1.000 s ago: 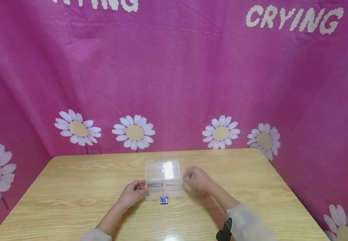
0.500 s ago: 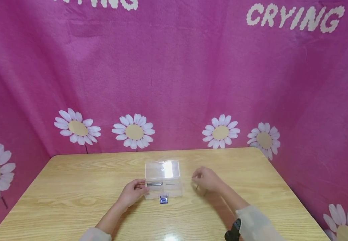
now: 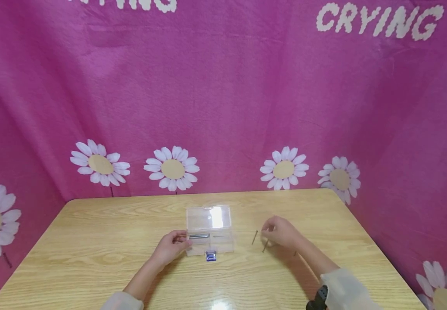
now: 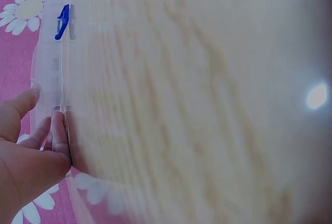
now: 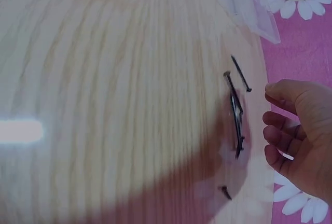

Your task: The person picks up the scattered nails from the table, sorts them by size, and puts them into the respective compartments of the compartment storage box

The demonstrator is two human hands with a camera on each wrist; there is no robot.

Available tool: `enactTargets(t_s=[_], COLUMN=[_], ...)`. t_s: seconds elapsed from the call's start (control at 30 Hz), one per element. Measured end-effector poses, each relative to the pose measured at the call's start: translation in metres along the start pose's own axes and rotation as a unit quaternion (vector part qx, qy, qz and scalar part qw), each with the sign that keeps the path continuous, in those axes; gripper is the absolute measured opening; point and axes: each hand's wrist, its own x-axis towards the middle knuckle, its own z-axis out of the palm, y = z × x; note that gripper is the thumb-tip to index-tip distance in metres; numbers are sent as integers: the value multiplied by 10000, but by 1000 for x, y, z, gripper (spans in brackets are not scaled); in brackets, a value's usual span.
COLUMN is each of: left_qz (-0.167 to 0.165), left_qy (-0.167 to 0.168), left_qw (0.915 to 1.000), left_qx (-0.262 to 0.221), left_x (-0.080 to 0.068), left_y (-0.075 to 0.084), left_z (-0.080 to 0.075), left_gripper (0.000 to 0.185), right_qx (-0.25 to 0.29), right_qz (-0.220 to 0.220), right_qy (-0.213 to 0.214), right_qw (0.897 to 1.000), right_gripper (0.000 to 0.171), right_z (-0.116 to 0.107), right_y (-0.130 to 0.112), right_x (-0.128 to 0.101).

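the right hand is hovering with loosely curled fingers, grasping nothing, just right of the loose nails lying at lower centre-right of the head view. the left hand is bracing the left end of the clear box, fingers resting flat against it. this looks like the nail-gathering step; next calls for a fine pinch on one thin shank. the nails' long axes are running roughly up-down the frame, slightly slanted, heads mostly nearer the top.
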Motion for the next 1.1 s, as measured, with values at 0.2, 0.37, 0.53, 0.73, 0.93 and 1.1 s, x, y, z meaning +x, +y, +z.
enactTargets(t_s=[0.2,0.37,0.53,0.73,0.93,1.1], left_qz=[31,-3,-5,-16,7,25], left_qy=[38,11,10,0,15,30], left_qw=[10000,10000,10000,10000,10000,10000], left_qx=[70,25,18,33,12,45], left_x=[3,2,1,2,1,1], left_y=[-1,0,1,0,-1,-1], left_z=[2,1,0,1,2,2], left_gripper=[41,42,42,42,42,43], right_qx=[-132,-235,-320,-348,-516,-629], right_qz=[-39,-334,-500,-645,-731,-701], right_qy=[12,-42,-117,-268,-320,-372], right_qw=[9999,9992,9982,9970,9955,9949], right_gripper=[6,6,7,6,5,4], right_z=[-7,-10,-13,-17,-18,-17], right_y=[8,16,22,29,35,35], right_x=[-9,-17,-23,-29,-34,-36])
